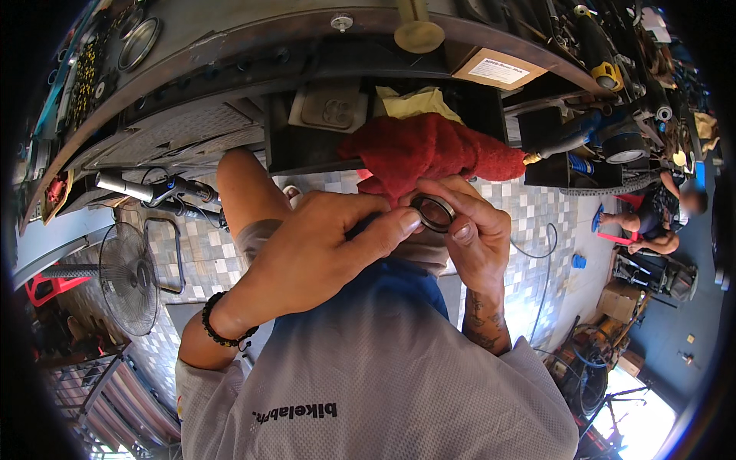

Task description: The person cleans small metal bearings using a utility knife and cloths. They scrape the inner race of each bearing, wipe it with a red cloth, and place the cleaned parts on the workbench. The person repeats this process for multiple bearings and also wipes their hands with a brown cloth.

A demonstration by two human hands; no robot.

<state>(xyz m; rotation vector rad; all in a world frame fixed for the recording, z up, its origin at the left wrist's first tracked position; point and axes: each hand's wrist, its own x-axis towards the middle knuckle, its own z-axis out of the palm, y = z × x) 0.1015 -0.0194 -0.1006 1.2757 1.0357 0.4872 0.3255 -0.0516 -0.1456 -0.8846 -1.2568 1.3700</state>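
Observation:
A small metal ring (435, 213), shiny inside with a dark rim, is held up in front of my body. My right hand (481, 230) pinches its right side between thumb and fingers. From the other side my left hand (330, 241) is closed, its thumb tip pressed against the ring's left edge; its fingertips are hidden behind. A red cloth (437, 149) hangs just beyond both hands, over an open dark drawer (299, 157). Whether my fingers touch the cloth, I cannot tell.
A workbench edge (322, 40) runs across the far side, with a cardboard box (500, 67) under it. In the drawer lie a phone (330, 106) and yellow paper (420, 103). A fan (129, 277) stands left. At right, another person (658, 215) sits.

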